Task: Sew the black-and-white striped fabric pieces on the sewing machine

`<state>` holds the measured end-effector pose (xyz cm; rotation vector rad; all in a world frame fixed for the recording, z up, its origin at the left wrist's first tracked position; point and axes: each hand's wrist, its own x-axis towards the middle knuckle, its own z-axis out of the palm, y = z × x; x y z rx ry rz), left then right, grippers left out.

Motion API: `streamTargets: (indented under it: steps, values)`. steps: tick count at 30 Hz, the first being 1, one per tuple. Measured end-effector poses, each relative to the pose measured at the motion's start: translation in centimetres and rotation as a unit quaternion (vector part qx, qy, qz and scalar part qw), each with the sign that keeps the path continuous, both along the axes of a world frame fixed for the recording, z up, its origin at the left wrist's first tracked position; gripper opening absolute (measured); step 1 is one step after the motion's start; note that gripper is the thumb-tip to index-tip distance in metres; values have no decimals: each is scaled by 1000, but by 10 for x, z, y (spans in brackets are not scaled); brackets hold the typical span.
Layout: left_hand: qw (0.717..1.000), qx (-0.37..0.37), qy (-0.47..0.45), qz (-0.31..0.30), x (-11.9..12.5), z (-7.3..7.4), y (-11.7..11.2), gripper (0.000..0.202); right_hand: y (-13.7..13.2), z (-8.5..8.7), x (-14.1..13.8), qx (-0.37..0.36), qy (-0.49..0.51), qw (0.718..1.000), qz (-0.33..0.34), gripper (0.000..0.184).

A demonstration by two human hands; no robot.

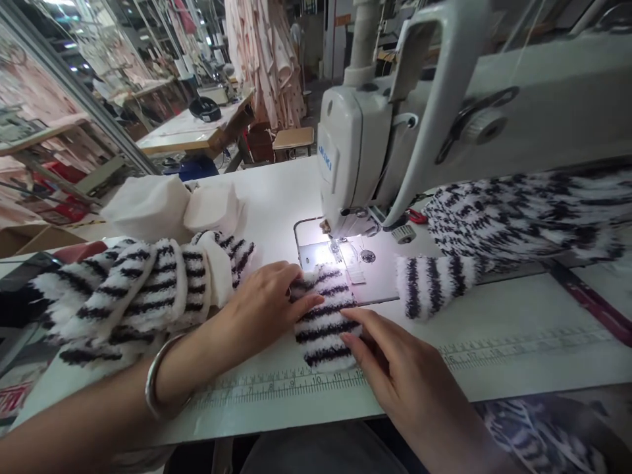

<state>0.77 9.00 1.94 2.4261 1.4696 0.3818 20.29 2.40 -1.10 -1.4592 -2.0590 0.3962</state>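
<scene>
**Pressed flat in the machine's light**

From the head camera, a strip of black-and-white striped fleece (326, 322) lies between the person's two hands on the white sewing table (276, 191), its far end overlapping the metal needle plate (326, 253) just in front of the presser foot (336, 247). The left hand (261, 306), with a silver bangle (158, 378) on its wrist, lies open and flat across the strip's near-left side, its fingers reaching over the top. The right hand (395, 359) is also open, its fingertips (353, 317) resting on the strip's right edge. Neither hand grips; both press down.

The JUKI sewing machine (350, 151) stands directly beyond the strip. A striped sleeve with a white lining (133, 296) bunches to the left of the left hand, and a white fabric bundle (148, 207) sits behind it. To the right of the plate lies a striped cuff (434, 286), joined to a larger striped garment (523, 217) under the machine's arm. A measuring tape (291, 388) runs along the table's front edge.
</scene>
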Motion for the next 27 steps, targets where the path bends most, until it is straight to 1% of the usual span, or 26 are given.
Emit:
streamTargets:
  steps: [2,5,8,11,14,20,24,27]
  values:
    - [1000,9,-9,3,4,2,7,23,-1,-2,-1,33,-5,999,-1,25]
    - [999,-14,-38,10,8,1,18,16,-2,-8,-2,74,-21,997,-10,27]
    - [997,-50,-47,30,8,-4,25,15,-5,-14,-1,82,-40,996,-13,32]
    - [994,-84,-52,49,7,-8,27,18,-6,-19,2,91,-47,995,2,39]
    - [991,-104,-56,64,6,-10,28,20,-8,-21,2,112,-46,993,5,40]
    - [989,-105,-73,80,9,-12,31,23,-13,-26,-5,112,-32,993,-5,41]
    - [991,-87,-71,80,13,-15,31,20,-12,-31,-5,113,-50,992,5,44]
    - [993,-74,-65,68,12,-16,30,19,-10,-28,1,117,-69,991,19,41]
